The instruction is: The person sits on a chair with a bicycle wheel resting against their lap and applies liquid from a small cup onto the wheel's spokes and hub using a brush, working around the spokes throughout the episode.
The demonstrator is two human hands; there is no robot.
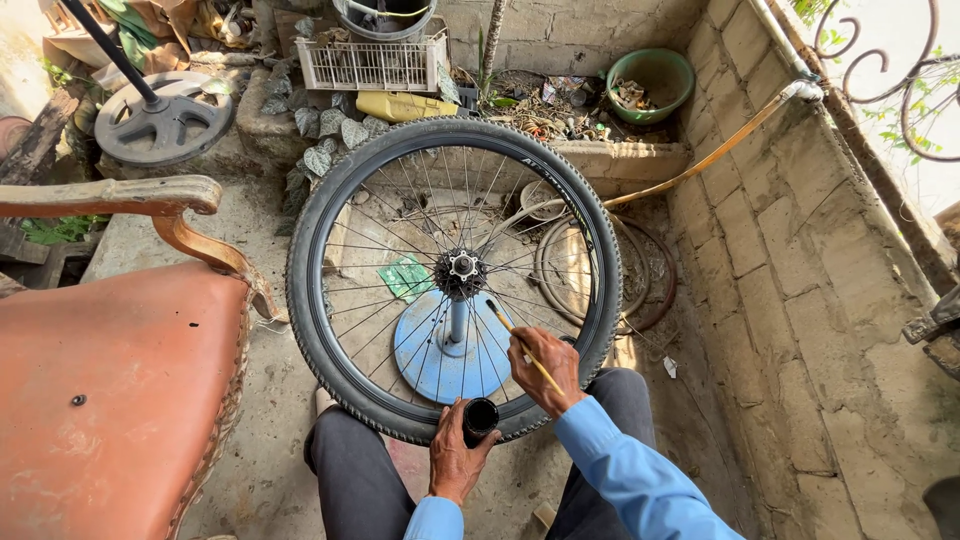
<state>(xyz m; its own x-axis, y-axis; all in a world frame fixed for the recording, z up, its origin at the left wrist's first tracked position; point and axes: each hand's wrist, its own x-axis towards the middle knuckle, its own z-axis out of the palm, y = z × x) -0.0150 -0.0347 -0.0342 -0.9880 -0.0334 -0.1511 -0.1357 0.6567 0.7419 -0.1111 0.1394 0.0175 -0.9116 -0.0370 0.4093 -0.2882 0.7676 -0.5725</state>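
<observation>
Green flat packet (405,277) lies on the ground behind the spokes, just left of the blue stand (450,350); rectangular w/ pale print, too small to make out. Yellow flat container (405,105) sits on the ledge at top, below a white slatted crate (372,62) that holds a grey bucket (385,17). Green bowl (652,82) upper right on the ledge, w/ bits of rubbish and scrap inside. More litter and dry debris in the trough beside it.

Bike wheel (452,275) w/ black tyre stands flat on the blue stand, hub in the centre, right in front of the person's knees. Left hand (455,455) has fingers wrapped round a small dark jar (480,417), open top, dark inside; jar is just at the near edge of the tyre. Right hand (545,368) pinches a thin brush (520,345) w/ yellow handle, fingers closed on it, tip pointing in among the spokes toward the hub.

Left: worn red chair (110,380) w/ carved wooden arm. Top left: grey metal wheel (160,118) on a pole. Right: block wall (800,280), yellow hose (700,160) running along it.
</observation>
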